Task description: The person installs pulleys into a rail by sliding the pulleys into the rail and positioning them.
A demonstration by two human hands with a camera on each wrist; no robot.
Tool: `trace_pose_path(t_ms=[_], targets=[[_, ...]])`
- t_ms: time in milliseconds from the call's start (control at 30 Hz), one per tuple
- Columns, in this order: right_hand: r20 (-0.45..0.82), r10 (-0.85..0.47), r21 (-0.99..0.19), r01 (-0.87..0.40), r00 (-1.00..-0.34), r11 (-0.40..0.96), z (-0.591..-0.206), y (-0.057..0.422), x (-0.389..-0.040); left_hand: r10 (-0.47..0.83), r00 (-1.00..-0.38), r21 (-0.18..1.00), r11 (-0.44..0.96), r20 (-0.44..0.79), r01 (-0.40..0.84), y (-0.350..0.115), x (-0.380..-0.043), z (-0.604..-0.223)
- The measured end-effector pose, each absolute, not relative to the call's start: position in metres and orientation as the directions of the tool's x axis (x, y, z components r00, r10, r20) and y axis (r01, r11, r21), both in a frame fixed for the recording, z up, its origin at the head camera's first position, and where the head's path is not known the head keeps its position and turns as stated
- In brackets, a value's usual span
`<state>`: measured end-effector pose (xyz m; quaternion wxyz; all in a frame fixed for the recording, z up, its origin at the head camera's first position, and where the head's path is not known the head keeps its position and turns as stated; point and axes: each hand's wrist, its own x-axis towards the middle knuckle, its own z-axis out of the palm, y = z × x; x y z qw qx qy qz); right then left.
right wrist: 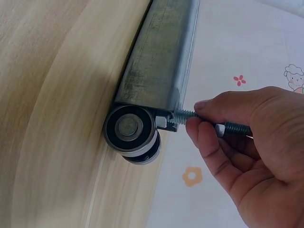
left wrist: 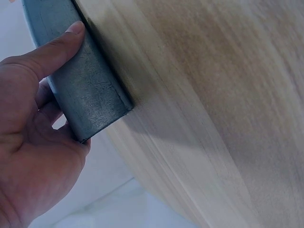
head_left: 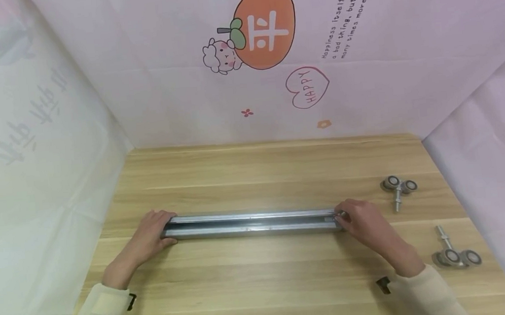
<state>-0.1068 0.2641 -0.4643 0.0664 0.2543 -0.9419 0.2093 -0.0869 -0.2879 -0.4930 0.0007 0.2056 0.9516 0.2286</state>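
A steel channel track (head_left: 253,228) lies across the wooden table with its slot facing up. My left hand (head_left: 148,237) grips the track's left end; in the left wrist view the thumb (left wrist: 64,50) presses along one side wall. At the other end, my right hand (head_left: 366,223) pinches the threaded bolt (right wrist: 185,116) of a trolley roller between thumb and fingers. The roller's wheels (right wrist: 128,127) stand at the track's end opening in the right wrist view, and the bolt sticks out on the slot side. Part of the bolt is hidden by the fingers.
Two more trolley rollers lie on the right of the table (head_left: 262,280): one roller (head_left: 392,182) farther back, another roller (head_left: 452,257) nearer the right edge. A printed cloth (head_left: 177,104) hangs behind the table, with pale sheets at both sides.
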Motion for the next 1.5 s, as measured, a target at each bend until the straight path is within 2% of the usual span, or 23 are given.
trace_pose_path(t_ms=[533, 900, 1500], targets=[[0.197, -0.47, -0.345, -0.51, -0.86, 0.788, -0.463, 0.256, -0.106, 0.391, -0.911, 0.423, 0.809, 0.131, 0.408, -0.289, -0.085, -0.496], [0.167, -0.481, -0.325, -0.508, -0.861, 0.797, -0.459, 0.252, -0.107, 0.382, -0.919, 0.43, 0.816, 0.1, 0.386, -0.288, -0.085, -0.496], [0.177, -0.494, -0.328, -0.524, -0.851, 0.786, -0.459, 0.239, -0.108, 0.393, -0.91, 0.432, 0.804, 0.131, 0.409, -0.29, -0.086, -0.498]])
